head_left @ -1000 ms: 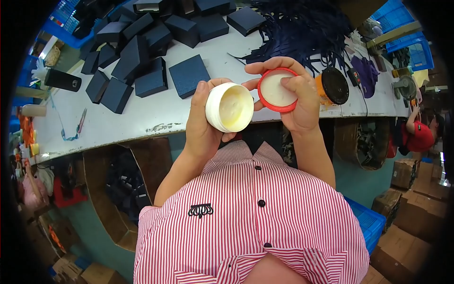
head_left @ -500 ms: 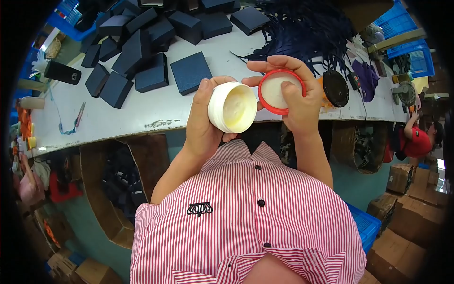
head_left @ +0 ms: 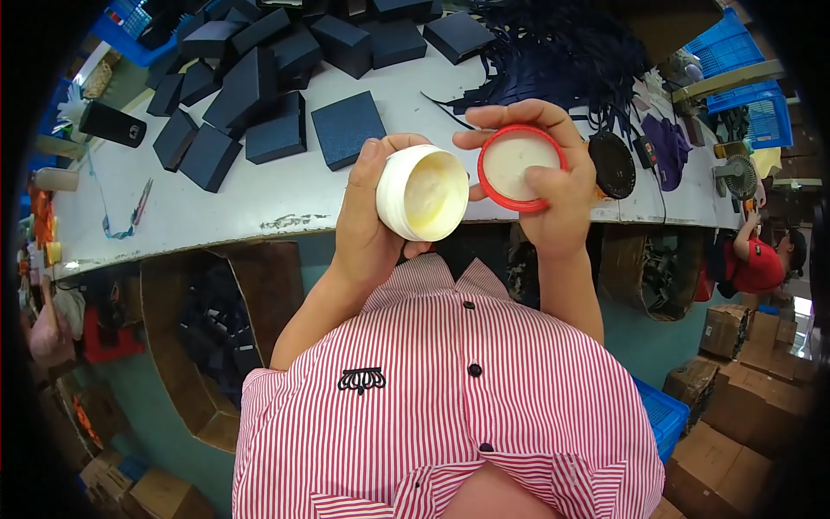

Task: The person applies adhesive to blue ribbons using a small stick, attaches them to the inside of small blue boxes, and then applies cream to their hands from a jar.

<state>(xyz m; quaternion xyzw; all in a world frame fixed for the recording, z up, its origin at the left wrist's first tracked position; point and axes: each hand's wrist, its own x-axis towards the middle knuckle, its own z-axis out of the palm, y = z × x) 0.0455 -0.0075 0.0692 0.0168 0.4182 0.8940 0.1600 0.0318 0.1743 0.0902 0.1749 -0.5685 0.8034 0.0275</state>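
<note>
1. White plastic jar (head_left: 424,192), uncovered, is in our left hand (head_left: 356,221); it is over or just before the near edge of the counter (head_left: 199,212), we cannot tell which. Its mouth tilts toward us.
2. The left fingers are curved around the jar's wall and hold it firmly, as it seems.
3. Our right hand (head_left: 560,208) grips the red-rimmed lid (head_left: 506,164), near the jar but apart from it. The thumb lies on the pale inner face; other fingers are behind.
4. Inside the jar we see a pale, yellowish layer (head_left: 438,195); how deep, we cannot tell.
5. In our judgement, the step in hand is the inspection of the uncovered jar, with its lid held aside.
6. The next move, we think, calls for a steady left grip and a less tilted mouth, so that nothing soft inside can run out.
7. Beyond the hands, a dark blue box (head_left: 347,130) lies on the counter.
</note>
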